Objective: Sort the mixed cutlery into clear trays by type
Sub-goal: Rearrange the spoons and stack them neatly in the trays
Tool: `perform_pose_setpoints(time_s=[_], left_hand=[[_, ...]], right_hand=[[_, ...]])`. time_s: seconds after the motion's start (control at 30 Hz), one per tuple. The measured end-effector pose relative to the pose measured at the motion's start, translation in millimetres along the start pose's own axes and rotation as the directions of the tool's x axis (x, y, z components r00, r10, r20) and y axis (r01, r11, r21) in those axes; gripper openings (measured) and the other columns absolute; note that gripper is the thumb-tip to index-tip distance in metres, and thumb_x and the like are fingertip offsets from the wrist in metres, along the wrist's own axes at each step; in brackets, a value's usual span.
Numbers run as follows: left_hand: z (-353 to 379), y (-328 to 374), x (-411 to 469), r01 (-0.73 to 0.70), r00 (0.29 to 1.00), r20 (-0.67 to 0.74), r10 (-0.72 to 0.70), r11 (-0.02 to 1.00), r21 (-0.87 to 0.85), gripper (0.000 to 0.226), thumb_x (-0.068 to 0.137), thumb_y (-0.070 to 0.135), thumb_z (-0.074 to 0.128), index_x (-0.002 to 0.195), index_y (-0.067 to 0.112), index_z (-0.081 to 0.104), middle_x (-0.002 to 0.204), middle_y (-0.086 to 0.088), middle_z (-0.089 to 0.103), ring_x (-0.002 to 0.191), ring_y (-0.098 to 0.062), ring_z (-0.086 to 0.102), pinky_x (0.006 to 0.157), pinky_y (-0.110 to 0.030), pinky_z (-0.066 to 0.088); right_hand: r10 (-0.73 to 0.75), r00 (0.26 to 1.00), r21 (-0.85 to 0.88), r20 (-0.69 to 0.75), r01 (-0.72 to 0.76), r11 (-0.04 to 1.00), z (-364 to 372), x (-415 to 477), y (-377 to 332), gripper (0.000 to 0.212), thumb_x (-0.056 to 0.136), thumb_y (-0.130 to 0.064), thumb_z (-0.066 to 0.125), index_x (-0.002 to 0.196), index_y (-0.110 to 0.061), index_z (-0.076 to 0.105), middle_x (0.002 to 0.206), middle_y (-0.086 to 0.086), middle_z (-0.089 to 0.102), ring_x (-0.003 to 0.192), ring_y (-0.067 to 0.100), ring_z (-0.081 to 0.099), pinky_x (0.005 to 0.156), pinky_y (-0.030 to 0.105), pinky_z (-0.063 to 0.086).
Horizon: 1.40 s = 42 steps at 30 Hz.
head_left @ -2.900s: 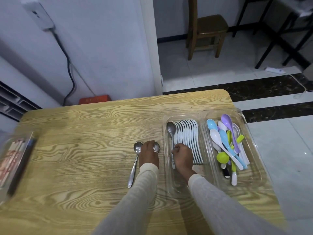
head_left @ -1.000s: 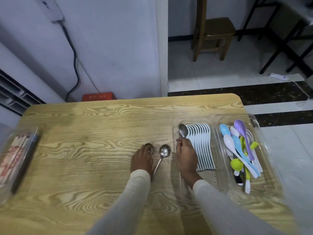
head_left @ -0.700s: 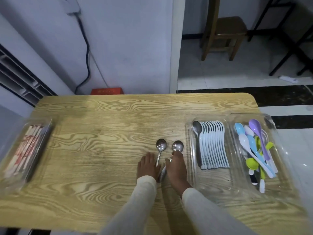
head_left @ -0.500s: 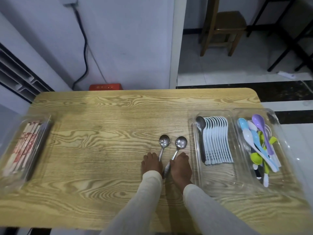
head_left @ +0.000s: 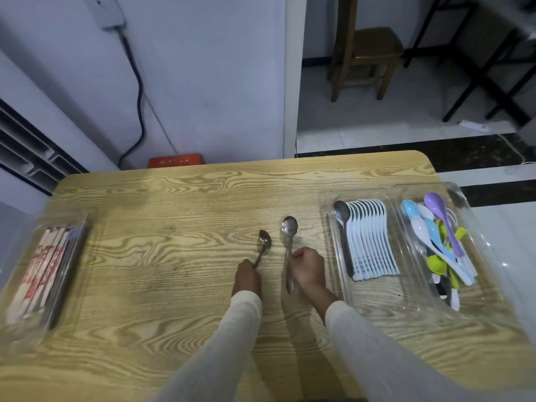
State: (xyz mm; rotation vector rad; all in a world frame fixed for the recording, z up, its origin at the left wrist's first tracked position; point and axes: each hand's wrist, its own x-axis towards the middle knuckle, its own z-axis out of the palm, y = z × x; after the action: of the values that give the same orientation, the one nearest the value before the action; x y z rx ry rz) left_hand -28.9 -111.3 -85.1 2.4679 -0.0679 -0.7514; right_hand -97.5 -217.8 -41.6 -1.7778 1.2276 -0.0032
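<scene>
Metal spoons (head_left: 265, 242) gripped: left hand (head_left: 246, 279), right hand (head_left: 308, 269).

Two steel spoons sit mid-table side by side, bowls pointing away: the left spoon (head_left: 265, 242), bowl tipped partly on edge, with its handle in the left hand (head_left: 246, 278), and the right spoon (head_left: 289, 227), bowl up, its handle pinched by the right hand (head_left: 309, 268). Just right of them, a clear tray (head_left: 374, 297) holds a neat fanned row of white spoons (head_left: 368, 239) with one steel spoon (head_left: 342, 211) at its left edge. Next to it a second clear tray (head_left: 493, 300) holds a loose pile of coloured plastic spoons (head_left: 438, 242), and far left a third tray (head_left: 17, 335) carries chopsticks (head_left: 43, 268).
</scene>
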Motion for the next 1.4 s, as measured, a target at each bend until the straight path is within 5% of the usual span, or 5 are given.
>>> perform_pose_setpoints(time_s=[0.2, 0.37, 0.97, 1.23, 1.4], left_hand=[[-2.8, 34.8, 3.4, -0.074, 0.989, -0.131, 0.074, 0.997, 0.002, 0.015, 0.09, -0.005, 0.039, 0.097, -0.003, 0.052, 0.112, -0.027, 0.052, 0.102, -0.036, 0.054, 0.083, -0.038, 0.042], [5.2, 75.5, 0.0, -0.111, 0.978, -0.181, 0.104, 0.993, -0.032, 0.016, 0.092, -0.005, 0.04, 0.1, -0.008, 0.054, 0.111, -0.025, 0.053, 0.102, -0.035, 0.054, 0.082, -0.039, 0.042], [41.0, 103.5, -23.3, -0.142, 0.947, -0.3, 0.112, 0.987, -0.08, 0.016, 0.087, -0.007, 0.046, 0.099, -0.014, 0.053, 0.11, -0.03, 0.051, 0.107, -0.038, 0.048, 0.088, -0.035, 0.03], [65.1, 127.0, -45.5, -0.259, 0.927, -0.32, 0.197, 0.952, -0.165, 0.012, 0.085, -0.009, 0.047, 0.087, 0.002, 0.052, 0.096, -0.023, 0.051, 0.095, -0.036, 0.049, 0.079, -0.031, 0.033], [81.1, 148.9, -60.5, -0.33, 0.915, -0.304, 0.265, 0.925, -0.187, 0.012, 0.084, -0.006, 0.051, 0.085, 0.006, 0.05, 0.095, -0.024, 0.051, 0.092, -0.034, 0.047, 0.08, -0.033, 0.033]], right_hand=[[-0.146, 0.979, 0.073, -0.144, 0.158, 0.985, -60.0, 15.3, -22.1, 0.014, 0.085, -0.02, 0.067, 0.091, -0.008, 0.067, 0.082, 0.002, 0.064, 0.081, 0.017, 0.06, 0.067, 0.022, 0.038], [-0.05, 0.941, -0.066, -0.334, 0.029, 0.997, -105.1, 33.6, 4.5, 0.018, 0.09, -0.022, 0.055, 0.098, -0.011, 0.067, 0.098, 0.01, 0.07, 0.096, 0.031, 0.063, 0.07, 0.028, 0.04], [-0.121, 0.982, -0.405, -0.145, 0.052, 0.913, -89.5, 68.9, 53.3, 0.018, 0.093, -0.014, 0.046, 0.099, -0.007, 0.062, 0.101, 0.009, 0.065, 0.095, 0.028, 0.064, 0.073, 0.032, 0.048], [-0.278, 0.957, 0.105, -0.077, 0.285, 0.953, -94.1, 64.9, 29.7, 0.024, 0.094, -0.033, 0.055, 0.101, -0.011, 0.062, 0.087, 0.003, 0.065, 0.078, 0.019, 0.062, 0.066, 0.029, 0.045], [-0.209, 0.976, 0.327, -0.065, 0.219, 0.919, -93.5, 63.7, 14.5, 0.017, 0.087, -0.026, 0.067, 0.094, -0.01, 0.068, 0.078, 0.0, 0.067, 0.07, 0.011, 0.062, 0.067, 0.02, 0.048]])
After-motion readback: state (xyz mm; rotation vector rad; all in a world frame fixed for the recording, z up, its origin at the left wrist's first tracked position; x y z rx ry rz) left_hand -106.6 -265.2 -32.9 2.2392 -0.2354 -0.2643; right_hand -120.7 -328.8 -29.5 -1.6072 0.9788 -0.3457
